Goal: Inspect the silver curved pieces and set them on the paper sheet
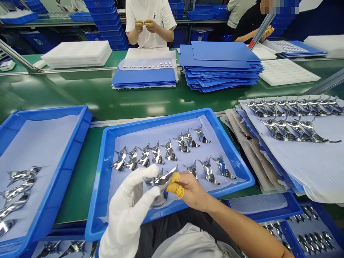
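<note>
My left hand [131,197], in a white glove, pinches a shiny curved chrome part [160,180] between thumb and fingers. My right hand [189,190] has yellow finger cots on its fingertips, which close on the part's right end. Both hands hold the part over a blue tray [94,200] lined with white sheet. Behind them in the tray lie similar chrome parts [157,153] in a row, with a shorter row [208,171] to the right of my hands. The held part and my hands hide some of the pieces beneath.
Another blue tray [70,157] with chrome parts stands at left. At right, a stack of lined sheets [317,161] carries more parts. Blue sheets [220,68] are piled across the green table [129,104]. Co-workers, one in a white shirt [150,21], sit beyond.
</note>
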`<state>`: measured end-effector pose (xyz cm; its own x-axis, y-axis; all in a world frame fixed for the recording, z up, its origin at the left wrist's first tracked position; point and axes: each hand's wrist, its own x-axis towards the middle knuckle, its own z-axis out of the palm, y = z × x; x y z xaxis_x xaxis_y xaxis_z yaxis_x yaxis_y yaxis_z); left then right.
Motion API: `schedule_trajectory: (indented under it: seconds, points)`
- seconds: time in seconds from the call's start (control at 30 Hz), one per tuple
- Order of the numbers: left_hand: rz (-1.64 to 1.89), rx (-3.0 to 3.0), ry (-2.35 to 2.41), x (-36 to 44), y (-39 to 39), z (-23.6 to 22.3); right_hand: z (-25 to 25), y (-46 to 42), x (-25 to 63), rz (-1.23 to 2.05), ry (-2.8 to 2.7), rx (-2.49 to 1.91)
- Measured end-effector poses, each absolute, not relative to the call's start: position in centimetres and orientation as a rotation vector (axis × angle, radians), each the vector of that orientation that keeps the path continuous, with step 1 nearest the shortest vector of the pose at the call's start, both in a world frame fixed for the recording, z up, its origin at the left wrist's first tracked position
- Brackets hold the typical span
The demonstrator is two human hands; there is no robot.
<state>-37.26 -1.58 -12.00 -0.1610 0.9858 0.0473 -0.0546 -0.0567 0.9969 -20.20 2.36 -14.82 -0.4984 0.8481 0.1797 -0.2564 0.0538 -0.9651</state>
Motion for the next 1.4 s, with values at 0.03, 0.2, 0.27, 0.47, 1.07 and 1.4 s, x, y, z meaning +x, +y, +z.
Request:
schedule_trajectory:
  seconds: [0.03,0.2,0.27,0.47,1.07,1.4]
  points:
    - [1.384,1.107,1.287,-37.2,-1.6,-12.0,-14.7,2.4,-20.1,1.525,-1.505,-0.642]
    - [1.366,0.992,1.37,-37.2,-1.4,-12.0,-14.0,2.2,-19.6,1.242,-1.698,-0.648]
    - [1.309,0.925,1.388,-37.7,-1.0,-12.1,-13.7,2.1,-19.5,1.238,-1.722,-0.674]
    - [0.894,0.84,1.452,-40.3,0.6,-12.9,-14.0,1.7,-19.8,1.464,-1.792,-0.745]
    - [1.135,0.716,1.851,-47.4,-3.0,-14.7,-17.6,3.7,-26.2,1.729,-2.236,-1.124]
    - [1.148,0.791,1.866,-49.0,-4.7,-14.8,-21.4,4.7,-38.2,1.982,-2.46,-1.154]
